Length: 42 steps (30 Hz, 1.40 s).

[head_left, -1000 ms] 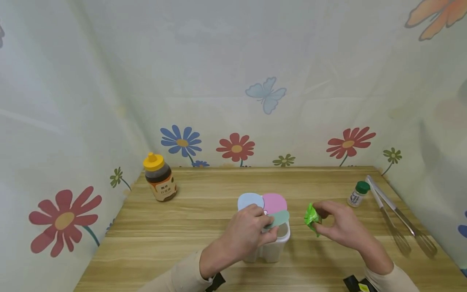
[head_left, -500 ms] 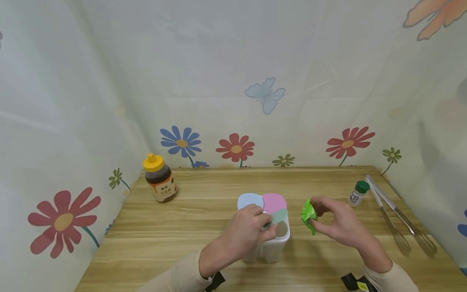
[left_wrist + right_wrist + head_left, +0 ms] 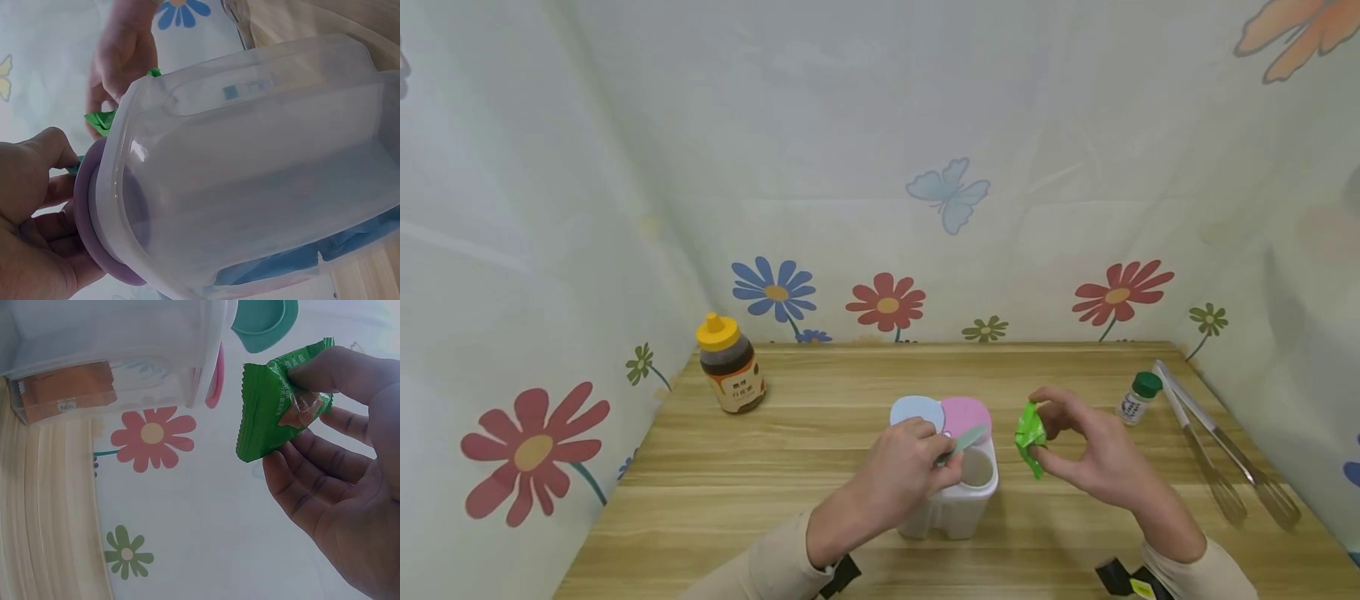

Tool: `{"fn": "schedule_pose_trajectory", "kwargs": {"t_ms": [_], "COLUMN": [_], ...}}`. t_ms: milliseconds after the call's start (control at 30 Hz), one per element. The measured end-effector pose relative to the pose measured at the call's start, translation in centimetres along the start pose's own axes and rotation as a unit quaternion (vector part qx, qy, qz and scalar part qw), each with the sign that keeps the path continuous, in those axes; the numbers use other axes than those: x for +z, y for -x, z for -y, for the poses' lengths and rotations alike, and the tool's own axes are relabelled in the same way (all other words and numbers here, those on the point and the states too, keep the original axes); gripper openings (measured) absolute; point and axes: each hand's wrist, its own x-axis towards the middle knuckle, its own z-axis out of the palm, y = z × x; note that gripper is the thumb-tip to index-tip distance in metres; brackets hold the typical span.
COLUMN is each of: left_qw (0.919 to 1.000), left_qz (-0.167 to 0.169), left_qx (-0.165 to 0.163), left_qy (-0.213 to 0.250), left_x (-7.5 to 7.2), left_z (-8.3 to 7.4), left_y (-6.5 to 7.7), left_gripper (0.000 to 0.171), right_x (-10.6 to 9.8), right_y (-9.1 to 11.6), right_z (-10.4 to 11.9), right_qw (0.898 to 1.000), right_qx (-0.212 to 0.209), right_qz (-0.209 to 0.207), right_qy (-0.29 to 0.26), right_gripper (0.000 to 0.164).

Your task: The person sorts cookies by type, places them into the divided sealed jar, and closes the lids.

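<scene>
A white, see-through lidded container [image 3: 951, 512] stands upright at the table's front middle. My left hand [image 3: 898, 471] pinches its green lid [image 3: 973, 437], tilted up off the front right compartment. A blue lid [image 3: 917, 408] and a pink lid [image 3: 967, 413] lie flat behind; a purple lid [image 3: 94, 219] shows in the left wrist view. Just right of the container, my right hand [image 3: 1105, 458] holds a small green snack packet [image 3: 269, 412] between thumb and fingers. Through the walls, an orange packet [image 3: 69, 392] and a blue packet [image 3: 306, 250] are visible inside.
A honey bottle [image 3: 732, 371] with a yellow cap stands at the back left. At the right are a green-capped shaker bottle [image 3: 1137, 400] and long metal tongs [image 3: 1210, 429]. A flower-printed curtain [image 3: 820, 208] rises behind the table.
The green lid has tilted up more steeply in my left hand, uncovering the compartment's opening. My right hand has moved slightly left and up with the packet, closer to the container.
</scene>
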Motion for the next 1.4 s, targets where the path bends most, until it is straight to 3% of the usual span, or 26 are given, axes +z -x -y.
{"fn": "schedule_pose_trajectory", "kwargs": {"t_ms": [300, 800, 1100, 1400], "left_qw": [1.0000, 0.9995, 0.9993, 0.9986], "left_qz": [-0.006, 0.005, 0.001, 0.004], "left_qx": [0.000, -0.023, -0.023, -0.030], "left_qy": [0.002, 0.022, 0.030, 0.044], "left_x": [0.0, -0.2, -0.3, -0.3], "left_z": [0.2, 0.4, 0.6, 0.7], "left_y": [-0.1, -0.3, -0.2, -0.2], "left_gripper": [0.009, 0.012, 0.010, 0.011], "right_x": [0.3, 0.5, 1.4, 2.1], "right_y": [-0.1, -1.0, -1.4, -1.2], "right_z": [0.3, 1.9, 2.4, 2.7], "right_qw": [0.998, 0.997, 0.985, 0.984], "right_qx": [-0.041, -0.031, -0.086, -0.078], "right_qz": [-0.024, -0.013, -0.050, -0.049], "right_qy": [-0.030, -0.069, -0.141, -0.155], "right_gripper": [0.069, 0.063, 0.065, 0.064]}}
